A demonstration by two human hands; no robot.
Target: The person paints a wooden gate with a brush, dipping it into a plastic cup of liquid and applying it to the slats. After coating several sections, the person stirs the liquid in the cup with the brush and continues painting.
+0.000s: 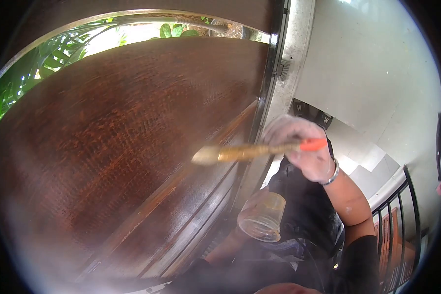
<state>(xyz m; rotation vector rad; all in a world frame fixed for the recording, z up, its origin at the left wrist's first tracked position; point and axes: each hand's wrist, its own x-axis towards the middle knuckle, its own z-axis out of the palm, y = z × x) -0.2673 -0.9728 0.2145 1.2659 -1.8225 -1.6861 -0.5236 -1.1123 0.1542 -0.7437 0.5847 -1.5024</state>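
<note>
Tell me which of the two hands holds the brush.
The right hand, gloved and with a bracelet at the wrist, grips the orange-handled brush. The left hand, lower down, holds a clear cup instead.

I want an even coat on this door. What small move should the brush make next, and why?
Probably pull the brush along the grain of the door. The right hand holds it with the bristles at the panel, close to the raised moulding, and the finish there looks streaky.
</note>
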